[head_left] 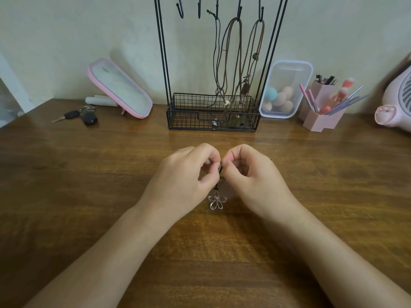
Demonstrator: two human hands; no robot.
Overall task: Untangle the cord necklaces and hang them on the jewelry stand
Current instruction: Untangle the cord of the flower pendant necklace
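Over the middle of the wooden table, my left hand (185, 174) and my right hand (249, 174) meet fingertip to fingertip and both pinch a thin black cord (220, 172). A clear flower-shaped pendant (216, 200) hangs from that cord and lies on the table between my wrists. Most of the cord is hidden by my fingers. Behind my hands stands the black wire jewelry stand (213, 112). Three cord necklaces (235, 63) hang from its right-hand hooks down into its basket. Two hooks at its upper left (180, 10) are bare.
A pink-framed mirror (120, 87) leans against the wall at the left, with keys (77, 116) in front of it. Right of the stand are a clear box of sponges (285, 90), a pink brush holder (322, 107) and a pink appliance (395, 103).
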